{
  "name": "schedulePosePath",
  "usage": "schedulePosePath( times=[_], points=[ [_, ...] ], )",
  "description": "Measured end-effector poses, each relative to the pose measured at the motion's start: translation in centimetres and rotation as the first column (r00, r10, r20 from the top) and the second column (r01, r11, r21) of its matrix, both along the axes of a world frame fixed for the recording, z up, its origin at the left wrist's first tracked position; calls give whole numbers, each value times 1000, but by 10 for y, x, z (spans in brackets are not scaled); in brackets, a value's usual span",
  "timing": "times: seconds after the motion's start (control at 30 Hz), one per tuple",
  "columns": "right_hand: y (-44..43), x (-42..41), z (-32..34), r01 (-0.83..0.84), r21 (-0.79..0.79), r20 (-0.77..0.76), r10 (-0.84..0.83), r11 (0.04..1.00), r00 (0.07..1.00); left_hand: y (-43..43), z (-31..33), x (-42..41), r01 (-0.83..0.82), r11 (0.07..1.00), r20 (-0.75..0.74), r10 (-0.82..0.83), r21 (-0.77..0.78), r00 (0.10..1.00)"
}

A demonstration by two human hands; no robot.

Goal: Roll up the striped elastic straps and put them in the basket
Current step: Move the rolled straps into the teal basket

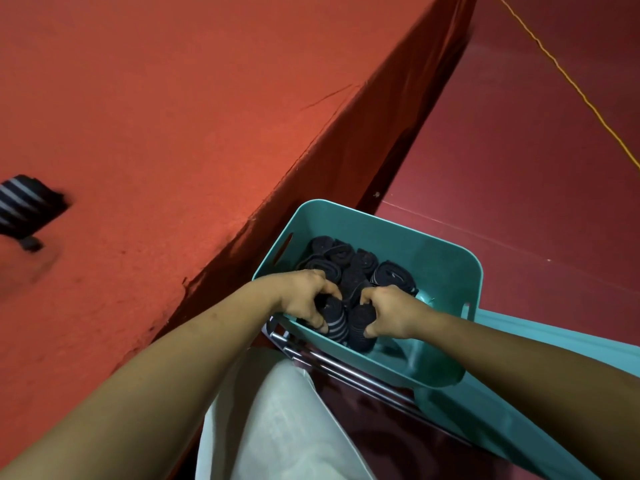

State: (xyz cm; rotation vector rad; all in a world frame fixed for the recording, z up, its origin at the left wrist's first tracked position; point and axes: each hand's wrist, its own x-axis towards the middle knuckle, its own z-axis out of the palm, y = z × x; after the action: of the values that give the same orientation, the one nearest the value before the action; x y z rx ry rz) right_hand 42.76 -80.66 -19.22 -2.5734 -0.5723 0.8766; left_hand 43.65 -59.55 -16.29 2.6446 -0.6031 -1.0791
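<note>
The basket [398, 225] is smooth teal plastic with a soft sheen. The rolled straps [341, 252] in it are matt elastic cloth. The bench [173, 98], at 10 o'clock, wears rough matt red cloth. Glossy metal tubes [332, 362] lie under the basket. The floor [536, 168] looks smooth.

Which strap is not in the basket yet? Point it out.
The striped strap lying on the red table at the far left. All the other rolls sit inside the teal basket, where the left hand and the right hand each grip one.
</note>
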Motion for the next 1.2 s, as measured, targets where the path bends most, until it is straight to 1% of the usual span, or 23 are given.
schedulePosePath(
  times=[0.1,0.2,0.33,0.47,0.6,0.67,0.7,0.83,0.93,1.03,1.13,1.2],
  points=[
    [-2,1,-2,28,-16,15,-28,999,1000,-7,-16,0,92,985,84,-105,146,991],
    [2,-4,-6,26,-38,37,-24,999,999,-14,-30,4,158,952,64,-180,263,982],
    [17,-12,-15,24,-41,58,-21,999,998,-14,-38,15,139,947,3,-146,289,989],
    [29,-20,-20,-14,-39,52,17,999,998,-6,-46,20,185,932,-13,-191,312,982],
    [31,-22,-24,-30,-40,72,32,999,997,-3,-50,23,197,947,69,-221,256,973],
    [30,-21,-26,-32,-40,78,35,999,996,-3,-49,26,215,939,98,-248,268,964],
    [30,-20,-27,-34,-40,74,37,999,997,-3,-49,27,222,935,86,-254,276,963],
    [31,-15,-29,-41,-58,59,44,997,997,0,-52,29,188,948,-34,-185,258,982],
    [29,-14,-27,-60,-113,73,69,992,995,5,-49,27,141,966,-57,-132,218,990],
    [23,-13,-25,-75,-157,75,87,985,993,15,-41,21,29,993,6,-30,117,1000],
    [19,-13,-18,-60,-117,44,65,991,997,27,-22,11,-48,998,147,43,33,988],
    [18,-11,-9,-38,-76,42,41,996,998,32,-3,5,-117,992,194,124,-47,973]
  ],
)
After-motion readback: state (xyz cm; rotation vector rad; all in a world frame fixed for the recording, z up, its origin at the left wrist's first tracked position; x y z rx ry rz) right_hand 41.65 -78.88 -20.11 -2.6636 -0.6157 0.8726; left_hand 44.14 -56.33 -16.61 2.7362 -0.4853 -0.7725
